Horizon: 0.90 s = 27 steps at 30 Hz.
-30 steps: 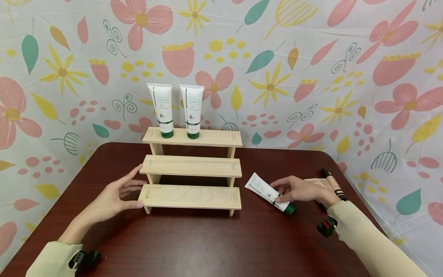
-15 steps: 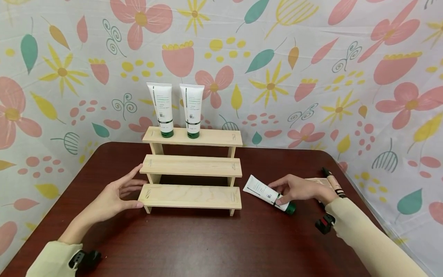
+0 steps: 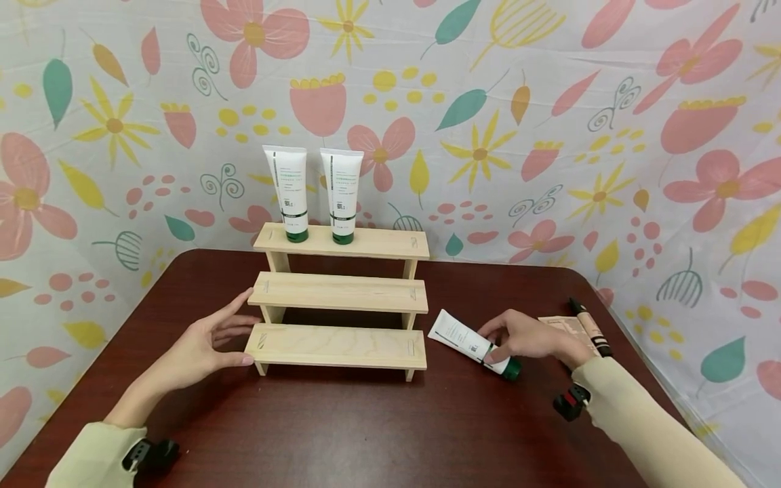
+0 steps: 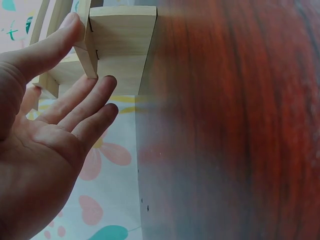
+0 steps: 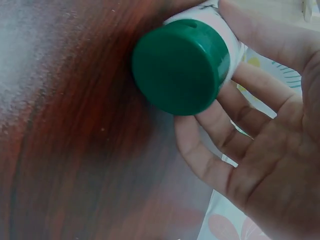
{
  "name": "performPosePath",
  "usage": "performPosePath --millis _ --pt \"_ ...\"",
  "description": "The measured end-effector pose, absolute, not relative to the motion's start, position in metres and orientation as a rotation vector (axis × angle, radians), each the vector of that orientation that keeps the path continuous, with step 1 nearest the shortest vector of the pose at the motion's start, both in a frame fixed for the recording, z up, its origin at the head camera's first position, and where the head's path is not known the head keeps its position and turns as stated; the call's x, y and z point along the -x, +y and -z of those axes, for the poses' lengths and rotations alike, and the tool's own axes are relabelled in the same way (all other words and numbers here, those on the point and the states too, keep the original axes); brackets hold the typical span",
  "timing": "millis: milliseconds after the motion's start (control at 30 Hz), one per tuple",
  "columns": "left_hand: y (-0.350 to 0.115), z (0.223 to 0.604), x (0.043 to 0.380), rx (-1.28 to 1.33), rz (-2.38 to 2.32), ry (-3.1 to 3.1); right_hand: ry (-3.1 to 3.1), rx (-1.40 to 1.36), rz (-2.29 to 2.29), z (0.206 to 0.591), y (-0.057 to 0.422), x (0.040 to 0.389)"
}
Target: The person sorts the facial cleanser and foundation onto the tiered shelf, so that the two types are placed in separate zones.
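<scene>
A white squeeze tube [image 3: 466,341] with a green cap [image 5: 175,70] lies slanted at the right of the wooden shelf. My right hand [image 3: 526,334] grips it near the cap, thumb on the near side and fingers on the far side. At the left end of the three-step wooden shelf [image 3: 334,346], my left hand [image 3: 198,349] has its fingers extended. Its thumb and fingertips are right at the ends of the lower boards, as the left wrist view also shows. Two matching tubes, a left one [image 3: 289,190] and a right one [image 3: 343,193], stand cap-down on the top step.
Behind my right wrist, a dark-capped tan tube [image 3: 590,329] lies on a flat tan item [image 3: 564,325], partly covered by the arm. The dark red-brown table [image 3: 342,434] meets a flower-patterned cloth [image 3: 476,88] at the back and sides.
The tube in my right hand has shifted slightly left and turned a little flatter in the head view. My left hand stays at the shelf's end.
</scene>
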<state>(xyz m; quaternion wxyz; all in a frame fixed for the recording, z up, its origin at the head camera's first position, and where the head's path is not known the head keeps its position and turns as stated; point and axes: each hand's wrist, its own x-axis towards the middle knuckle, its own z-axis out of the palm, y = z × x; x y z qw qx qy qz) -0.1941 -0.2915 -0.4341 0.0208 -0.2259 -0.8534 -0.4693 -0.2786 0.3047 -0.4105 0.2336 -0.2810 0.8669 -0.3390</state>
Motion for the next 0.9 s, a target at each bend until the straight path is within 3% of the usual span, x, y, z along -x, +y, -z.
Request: performPosePath --millis 900 --pt "-0.293 0.436 0.197 0.676 1.445 -2.68 2.812 0.601 1.396 0.405 0.296 0.248"
